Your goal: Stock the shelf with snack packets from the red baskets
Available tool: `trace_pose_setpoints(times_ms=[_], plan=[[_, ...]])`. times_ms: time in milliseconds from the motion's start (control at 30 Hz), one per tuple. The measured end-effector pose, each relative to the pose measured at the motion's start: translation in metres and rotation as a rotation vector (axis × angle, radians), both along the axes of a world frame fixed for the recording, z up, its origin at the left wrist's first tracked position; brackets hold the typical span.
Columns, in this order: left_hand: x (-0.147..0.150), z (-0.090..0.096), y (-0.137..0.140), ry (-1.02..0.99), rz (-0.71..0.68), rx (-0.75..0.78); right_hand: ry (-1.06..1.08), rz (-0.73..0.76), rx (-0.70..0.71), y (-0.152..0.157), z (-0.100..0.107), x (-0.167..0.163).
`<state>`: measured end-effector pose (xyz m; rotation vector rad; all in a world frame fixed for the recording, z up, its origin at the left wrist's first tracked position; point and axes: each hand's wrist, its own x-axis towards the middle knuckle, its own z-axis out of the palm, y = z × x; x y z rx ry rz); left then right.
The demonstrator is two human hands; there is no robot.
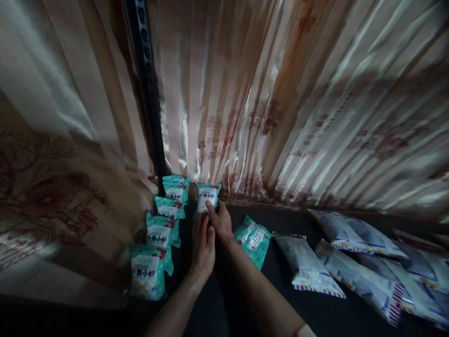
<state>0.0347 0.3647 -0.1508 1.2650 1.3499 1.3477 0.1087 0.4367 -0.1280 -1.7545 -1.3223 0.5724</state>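
Beside the row of teal snack bags (pixel 159 235), near the curtain (pixel 217 93), we seem to be standing up a 小鱼小虾 bag (pixel 207 193), our right hand (pixel 220 220) gripping it, our left hand (pixel 203 247) at its base, hold unclear, which calls for steadying before release.
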Motion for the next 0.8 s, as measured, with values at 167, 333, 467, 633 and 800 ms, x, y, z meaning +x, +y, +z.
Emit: trace_pose_setpoints(times_ms=[167,333,467,633,800], plan=[[-0.004,-0.002,0.01,-0.005,0.025,-0.047,0.004,0.063,-0.017,0.015,0.0,-0.013],[-0.009,-0.001,0.015,-0.011,0.056,-0.095,0.008,0.038,-0.021,0.024,-0.002,-0.02],[-0.014,-0.001,0.017,-0.042,0.084,-0.069,-0.019,0.064,-0.043,0.026,-0.008,-0.024],[-0.017,-0.001,0.021,-0.077,0.057,-0.083,-0.005,0.15,-0.067,0.026,-0.011,-0.028],[-0.02,0.0,0.023,-0.084,0.054,-0.181,0.058,0.114,0.075,0.031,-0.007,-0.03]])
